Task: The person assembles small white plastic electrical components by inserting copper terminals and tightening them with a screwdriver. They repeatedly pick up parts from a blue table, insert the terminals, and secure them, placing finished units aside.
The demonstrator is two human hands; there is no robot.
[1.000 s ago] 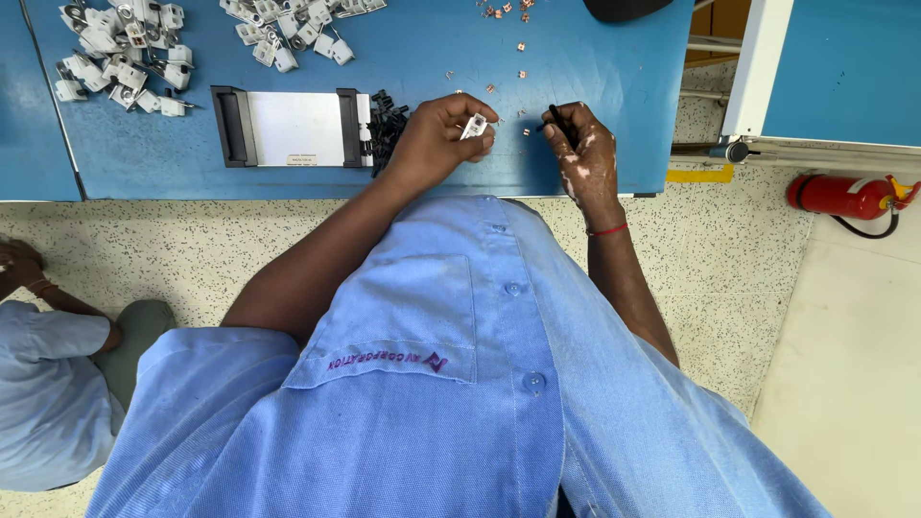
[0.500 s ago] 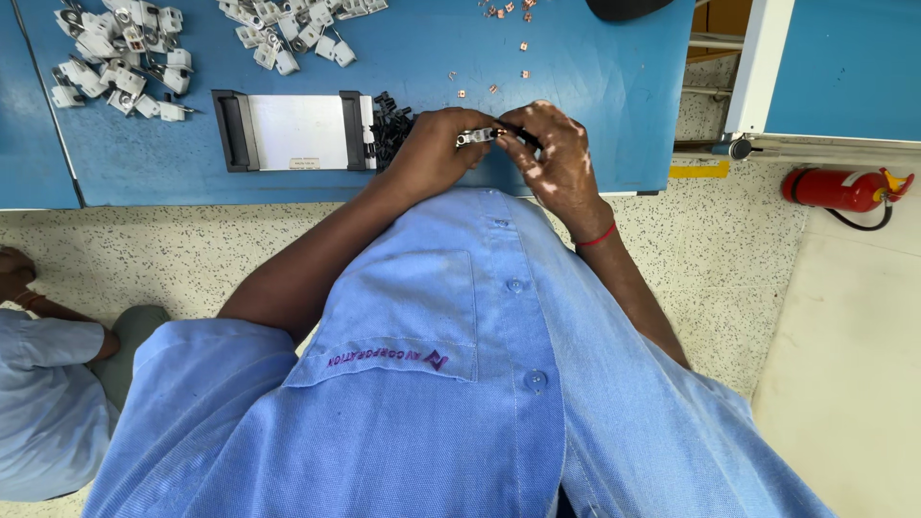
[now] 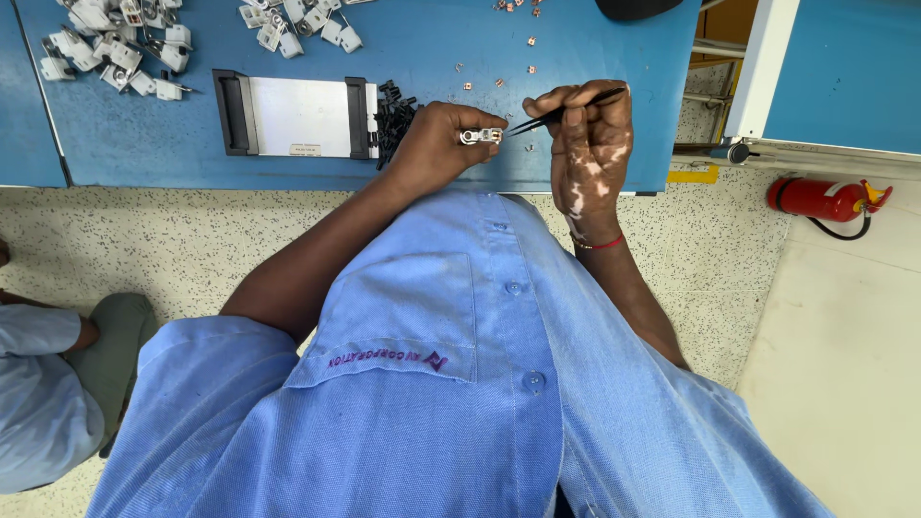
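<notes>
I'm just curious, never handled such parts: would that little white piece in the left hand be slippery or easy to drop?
Probably easy to drop: the white piece is so small that only the left hand's fingertips pinch it. It looks like stiff, light plastic with metal, so it likely won't bend. The right hand works it with thin tweezers, suggesting fiddly handling.

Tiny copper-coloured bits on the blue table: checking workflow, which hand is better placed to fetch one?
Probably the right hand: it holds thin black tweezers near the bits; the left hand grips a small white-and-metal part.
</notes>
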